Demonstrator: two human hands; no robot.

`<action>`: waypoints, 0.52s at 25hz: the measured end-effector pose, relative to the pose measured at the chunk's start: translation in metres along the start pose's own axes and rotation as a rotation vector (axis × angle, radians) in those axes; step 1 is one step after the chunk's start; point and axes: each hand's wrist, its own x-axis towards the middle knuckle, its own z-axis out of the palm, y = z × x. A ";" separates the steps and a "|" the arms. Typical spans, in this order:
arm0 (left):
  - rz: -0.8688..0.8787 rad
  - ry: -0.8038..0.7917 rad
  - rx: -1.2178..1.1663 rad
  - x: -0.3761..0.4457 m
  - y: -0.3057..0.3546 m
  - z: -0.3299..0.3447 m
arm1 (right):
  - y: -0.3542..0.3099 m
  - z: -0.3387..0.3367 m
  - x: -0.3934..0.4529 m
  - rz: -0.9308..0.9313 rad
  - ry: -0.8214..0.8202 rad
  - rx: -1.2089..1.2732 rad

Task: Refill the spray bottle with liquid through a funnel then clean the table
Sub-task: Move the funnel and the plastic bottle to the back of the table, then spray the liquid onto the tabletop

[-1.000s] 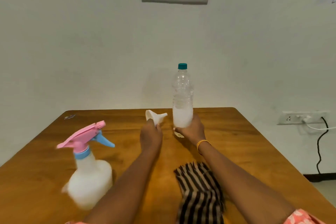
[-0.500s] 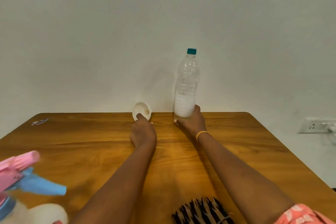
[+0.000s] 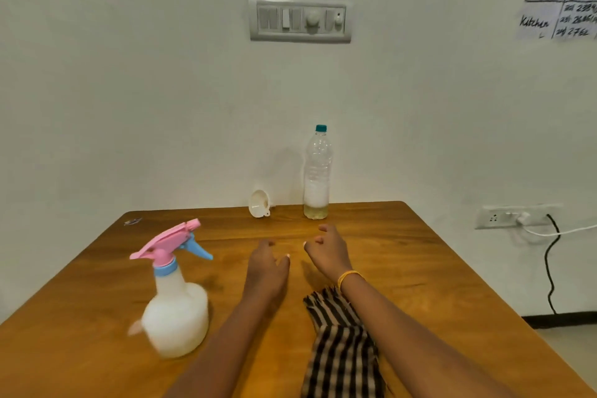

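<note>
A white spray bottle (image 3: 176,310) with a pink and blue trigger head stands on the wooden table (image 3: 403,268) at the near left. A clear plastic bottle (image 3: 317,178) with a teal cap stands at the table's far edge, with foamy liquid in its lower part. A white funnel (image 3: 259,203) lies on its side just left of it. My left hand (image 3: 266,263) and my right hand (image 3: 328,250) hover side by side over the table's middle, fingers loosely curled, holding nothing. A brown and black striped cloth (image 3: 342,342) lies under my right forearm.
The table's far edge meets a white wall. A switch panel (image 3: 299,19) hangs on the wall above. A socket (image 3: 513,216) with a white plug and a black cable (image 3: 549,268) is at the right. A small scrap (image 3: 132,221) lies at the far left corner.
My left hand let go of the funnel and my right hand let go of the plastic bottle. Both hands pulled back toward me. The camera tilted back, showing the spray bottle again.
</note>
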 end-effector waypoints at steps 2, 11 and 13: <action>0.049 -0.063 -0.033 -0.036 -0.003 -0.025 | -0.016 0.002 -0.036 -0.048 0.005 0.039; -0.018 -0.322 -0.077 -0.120 -0.056 -0.153 | -0.082 0.062 -0.131 -0.144 -0.177 0.107; -0.105 -0.327 -0.023 -0.118 -0.079 -0.181 | -0.096 0.083 -0.138 -0.176 -0.254 0.054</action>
